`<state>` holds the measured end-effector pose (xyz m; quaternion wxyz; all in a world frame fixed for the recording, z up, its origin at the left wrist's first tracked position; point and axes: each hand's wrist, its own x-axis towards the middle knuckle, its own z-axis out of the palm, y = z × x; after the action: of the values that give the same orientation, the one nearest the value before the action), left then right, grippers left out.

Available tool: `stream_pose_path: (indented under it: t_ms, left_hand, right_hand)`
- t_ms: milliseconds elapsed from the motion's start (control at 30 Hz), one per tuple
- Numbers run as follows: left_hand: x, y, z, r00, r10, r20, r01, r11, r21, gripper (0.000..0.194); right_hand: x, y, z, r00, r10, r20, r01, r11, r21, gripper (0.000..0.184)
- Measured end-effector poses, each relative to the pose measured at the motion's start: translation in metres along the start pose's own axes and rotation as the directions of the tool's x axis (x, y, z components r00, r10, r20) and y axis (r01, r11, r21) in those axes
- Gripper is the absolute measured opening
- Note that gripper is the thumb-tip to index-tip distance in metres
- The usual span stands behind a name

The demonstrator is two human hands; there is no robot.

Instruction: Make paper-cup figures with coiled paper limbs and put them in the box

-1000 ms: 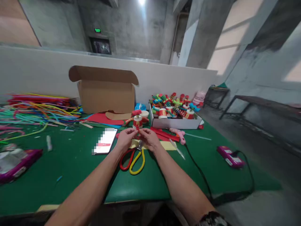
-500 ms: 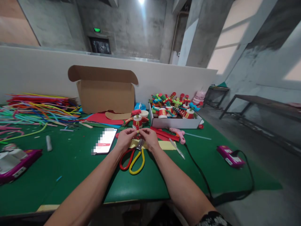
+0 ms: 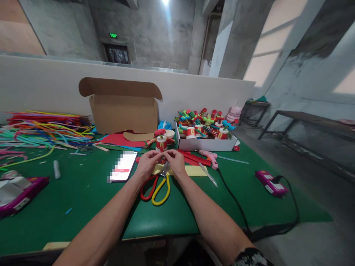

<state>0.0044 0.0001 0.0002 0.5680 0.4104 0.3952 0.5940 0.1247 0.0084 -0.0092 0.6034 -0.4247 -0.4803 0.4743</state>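
Note:
My left hand (image 3: 147, 162) and my right hand (image 3: 176, 162) meet at the middle of the table, fingertips pinched closely together. Whatever small piece they pinch is mostly hidden by the fingers. Just beyond them stands a cup figure (image 3: 161, 143) with a red and yellow band, coiled striped arms and a red top. Below my fingers lies a pair of scissors (image 3: 161, 189), one handle red and one yellow, its blades partly between my hands. A pale yellow paper strip (image 3: 196, 170) runs under them. Behind the figure sits a white cup (image 3: 169, 134).
A phone (image 3: 123, 167) lies left of my hands. To the right are a pink glue gun (image 3: 210, 157) with a black cord and red strips (image 3: 194, 158). Finished figures fill a white box (image 3: 206, 145). Pipe cleaners (image 3: 47, 129) and a cardboard box (image 3: 124, 114) stand back left.
Both hands stay in nearly the same place, with the fingertips drawn slightly closer together. The whole view has shifted a little; the objects on the table have not moved.

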Motion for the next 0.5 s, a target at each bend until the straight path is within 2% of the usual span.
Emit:
stream_pose_path:
  t_ms: [200, 367, 500]
  left_hand:
    - [0.0024, -0.0027, -0.0039, 0.998, 0.059, -0.033, -0.057, 0.997, 0.056, 0.045]
    - [0.0007, 0.0001, -0.003, 0.998, 0.043, -0.054, -0.038, 0.996, 0.084, 0.046]
    - [0.0007, -0.0001, -0.003, 0.999, 0.037, -0.015, -0.035, 0.996, 0.08, 0.046]
  right_hand:
    - [-0.0037, -0.0004, 0.003, 0.991, 0.106, 0.087, -0.119, 0.98, 0.161, 0.031]
    - [-0.0042, -0.004, 0.0007, 0.981, 0.166, 0.105, -0.183, 0.967, 0.179, 0.035]
    - [-0.0039, -0.0079, -0.0005, 0.977, 0.185, 0.106, -0.202, 0.963, 0.177, 0.036]
